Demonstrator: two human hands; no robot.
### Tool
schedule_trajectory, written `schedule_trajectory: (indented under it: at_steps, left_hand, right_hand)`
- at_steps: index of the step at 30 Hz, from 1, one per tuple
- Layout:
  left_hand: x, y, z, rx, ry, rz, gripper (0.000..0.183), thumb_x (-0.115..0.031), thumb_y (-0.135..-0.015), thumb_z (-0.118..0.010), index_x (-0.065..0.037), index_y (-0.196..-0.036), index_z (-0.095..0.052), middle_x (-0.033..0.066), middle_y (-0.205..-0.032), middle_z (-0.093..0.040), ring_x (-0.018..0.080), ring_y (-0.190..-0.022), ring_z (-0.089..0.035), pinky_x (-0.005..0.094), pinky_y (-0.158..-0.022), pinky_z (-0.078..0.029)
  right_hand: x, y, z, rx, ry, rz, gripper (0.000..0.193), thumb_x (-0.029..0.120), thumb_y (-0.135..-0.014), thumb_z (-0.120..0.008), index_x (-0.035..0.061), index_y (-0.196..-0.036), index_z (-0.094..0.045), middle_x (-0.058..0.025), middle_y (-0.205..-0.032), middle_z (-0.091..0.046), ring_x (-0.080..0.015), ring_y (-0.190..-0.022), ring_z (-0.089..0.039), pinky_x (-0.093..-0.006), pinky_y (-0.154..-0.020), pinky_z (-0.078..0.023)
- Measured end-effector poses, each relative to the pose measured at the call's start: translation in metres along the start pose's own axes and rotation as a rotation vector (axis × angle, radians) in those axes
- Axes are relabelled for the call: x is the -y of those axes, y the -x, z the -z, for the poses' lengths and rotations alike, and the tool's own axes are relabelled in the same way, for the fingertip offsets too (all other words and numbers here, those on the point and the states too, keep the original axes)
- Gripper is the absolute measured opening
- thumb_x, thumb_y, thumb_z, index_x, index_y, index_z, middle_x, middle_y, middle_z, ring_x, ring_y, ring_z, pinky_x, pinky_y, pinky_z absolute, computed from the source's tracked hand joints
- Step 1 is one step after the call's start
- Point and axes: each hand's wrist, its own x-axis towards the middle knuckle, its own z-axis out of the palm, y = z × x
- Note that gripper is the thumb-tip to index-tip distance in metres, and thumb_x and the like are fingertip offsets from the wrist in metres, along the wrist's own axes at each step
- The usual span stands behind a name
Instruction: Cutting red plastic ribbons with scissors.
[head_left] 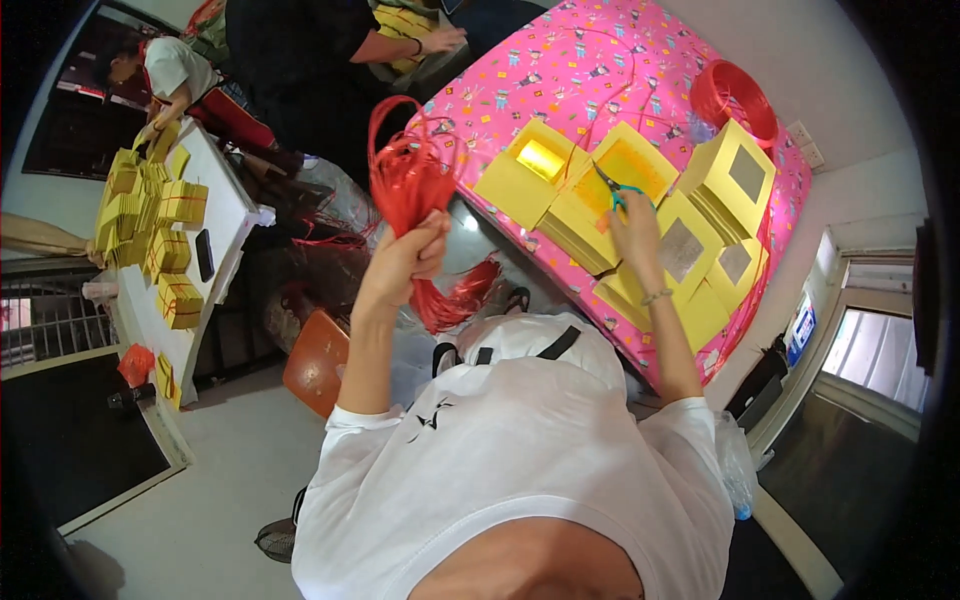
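Note:
My left hand (406, 260) is closed round the middle of a bundle of red plastic strips (412, 180), held up beside the bed. Loops of the strips rise above the fist, and loose ends hang below it. Over the stacks of yellow paper (580, 225) on the bed, my right hand (636, 235) has its fingers at the teal handles of a pair of scissors (622, 188). The blades point away to the upper left, above an orange-gold patch on a sheet. Some stacks carry gold or silver squares.
A pink patterned bed cover (560, 60) lies under the stacks, with a coil of red strip (735, 100) at its far right. At the left, a white table (215, 270) bears tied yellow bundles and a phone (205, 255). Other people work beyond. An orange stool (318, 365) stands left of me.

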Motion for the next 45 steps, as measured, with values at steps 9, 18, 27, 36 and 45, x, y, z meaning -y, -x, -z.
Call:
schedule_trajectory:
  at_steps: [9, 18, 27, 36, 45]
  left_hand:
    - [0.020, -0.012, -0.038, 0.154, -0.002, 0.170, 0.020, -0.025, -0.092, -0.051, -0.007, -0.083, -0.050, -0.0078, -0.053, -0.032, 0.0016, -0.041, -0.024, 0.0190, -0.038, -0.017]
    - [0.036, -0.017, -0.064, 0.229, -0.085, 0.229, 0.020, -0.025, -0.090, -0.056, -0.005, -0.091, -0.052, -0.0076, -0.054, -0.032, 0.0017, -0.042, -0.025, 0.0196, -0.038, -0.017]
    - [0.037, -0.020, -0.059, 0.520, 0.047, 0.312, 0.028, -0.030, -0.093, -0.050, -0.002, -0.093, -0.050, -0.0063, -0.052, -0.032, 0.0024, -0.040, -0.026, 0.0197, -0.036, -0.018]
    - [0.048, -0.015, -0.057, 0.736, 0.073, 0.434, 0.042, -0.041, -0.088, -0.055, 0.000, -0.090, -0.047, -0.0055, -0.051, -0.033, 0.0029, -0.040, -0.029, 0.0196, -0.036, -0.021]
    - [0.062, -0.008, -0.057, 0.809, 0.185, 0.565, 0.034, -0.032, -0.093, -0.050, 0.001, -0.092, -0.049, -0.0054, -0.052, -0.034, 0.0019, -0.039, -0.027, 0.0187, -0.033, -0.019]
  right_hand:
    - [-0.051, -0.007, 0.007, 0.153, 0.179, -0.095, 0.037, 0.022, -0.072, -0.070, 0.0039, -0.100, -0.055, -0.0143, -0.097, -0.052, -0.0309, -0.092, -0.052, -0.0396, -0.077, -0.045]
    - [-0.043, -0.015, 0.028, 0.229, 0.145, -0.096, 0.031, 0.023, -0.075, -0.067, 0.0039, -0.096, -0.054, -0.0112, -0.090, -0.057, -0.0271, -0.086, -0.057, -0.0372, -0.072, -0.047]
    - [0.000, 0.016, 0.088, 0.585, -0.993, -0.155, 0.059, 0.053, -0.076, -0.062, 0.0053, -0.104, -0.043, -0.0015, -0.083, -0.050, -0.0087, -0.076, -0.048, -0.0220, -0.066, -0.041]
    - [0.017, 0.028, 0.109, 1.029, -1.569, -0.038, 0.089, 0.072, -0.067, -0.059, 0.0028, -0.120, -0.042, -0.0046, -0.090, -0.047, -0.0119, -0.076, -0.044, -0.0233, -0.066, -0.036]
    - [0.015, 0.034, 0.097, 1.052, -1.615, -0.129, 0.081, 0.071, -0.073, -0.052, 0.0005, -0.113, -0.045, -0.0025, -0.082, -0.046, -0.0120, -0.073, -0.042, -0.0228, -0.063, -0.034]
